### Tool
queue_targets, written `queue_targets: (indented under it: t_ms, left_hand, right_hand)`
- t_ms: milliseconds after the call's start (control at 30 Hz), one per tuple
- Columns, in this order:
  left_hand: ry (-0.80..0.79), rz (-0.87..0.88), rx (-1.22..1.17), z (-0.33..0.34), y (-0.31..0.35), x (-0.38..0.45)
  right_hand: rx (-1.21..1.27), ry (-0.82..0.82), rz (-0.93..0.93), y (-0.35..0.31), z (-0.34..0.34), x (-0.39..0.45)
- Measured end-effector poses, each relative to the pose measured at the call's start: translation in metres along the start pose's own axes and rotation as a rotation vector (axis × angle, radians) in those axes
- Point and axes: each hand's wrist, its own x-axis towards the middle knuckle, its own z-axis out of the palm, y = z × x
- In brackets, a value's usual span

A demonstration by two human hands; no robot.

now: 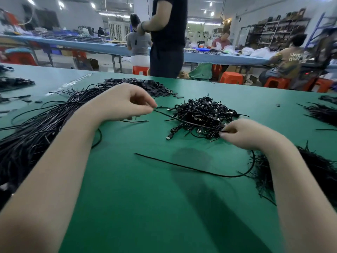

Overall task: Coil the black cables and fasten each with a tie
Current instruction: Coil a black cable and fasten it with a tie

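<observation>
A thin black cable [189, 122] stretches in the air between my two hands. My left hand [124, 103] pinches its far end with fingertips; my right hand [244, 133] pinches the near end. Behind the cable lies a heap of coiled black cables [202, 112] with USB plugs. A thick bundle of loose straight cables [36, 128] runs under my left forearm. One more black cable [182, 167] lies curved on the green table [145, 198] toward me. A pile of black ties [310, 170] sits under my right forearm.
A mound of small flat black pieces [142, 84] lies at the table's far side. More black bundles sit at the right edge [321, 114] and far left [14, 82]. A person in black [167, 37] stands just beyond the table; others sit at a long bench behind.
</observation>
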Motion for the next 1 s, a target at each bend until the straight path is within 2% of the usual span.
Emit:
queue_targets:
  t_ms: [67,200,300,367,433,533,633,700,733,800,867,933,1000]
  left_hand:
    - [0.059,0.043,-0.125,0.007,0.009,0.001]
    - [0.110,0.071,-0.355,0.021,0.022,0.000]
    - [0.222,-0.056,-0.679,0.036,0.031,0.005]
    - [0.104,-0.156,-0.896,0.046,0.038,0.008]
    - [-0.048,-0.173,-0.868,0.052,0.043,0.006]
    - [-0.059,-0.151,-0.876,0.051,0.046,0.004]
    - [-0.027,-0.174,-1.155,0.042,0.048,0.004]
    - [-0.110,-0.117,-1.349,0.033,0.045,0.003]
    - [-0.209,-0.064,-1.417,0.028,0.043,0.001]
    - [-0.428,0.024,-1.335,0.022,0.036,-0.003]
    - [-0.534,0.011,-0.974,0.026,0.030,-0.005]
    - [-0.573,-0.089,-0.639,0.036,0.029,-0.004]
    - [-0.484,-0.137,-0.594,0.045,0.030,0.001]
  right_hand:
    - [0.032,-0.007,-0.135,-0.020,0.005,-0.003]
    - [0.510,0.044,-0.386,-0.067,0.027,-0.008]
    - [0.873,0.172,-0.450,-0.092,0.037,-0.010]
    - [1.029,0.169,-0.441,-0.099,0.037,-0.013]
    - [1.121,0.071,-0.435,-0.099,0.038,-0.013]
    - [1.108,-0.146,-0.481,-0.093,0.042,-0.012]
    - [0.956,-0.384,-0.489,-0.083,0.046,-0.011]
    - [0.847,-0.426,-0.442,-0.076,0.045,-0.011]
    - [0.815,-0.398,-0.411,-0.071,0.043,-0.011]
    - [0.813,-0.270,-0.340,-0.062,0.034,-0.009]
    - [0.835,-0.119,-0.293,-0.054,0.023,-0.009]
    - [0.828,0.034,-0.277,-0.055,0.015,-0.008]
    - [0.837,0.129,-0.300,-0.065,0.013,-0.011]
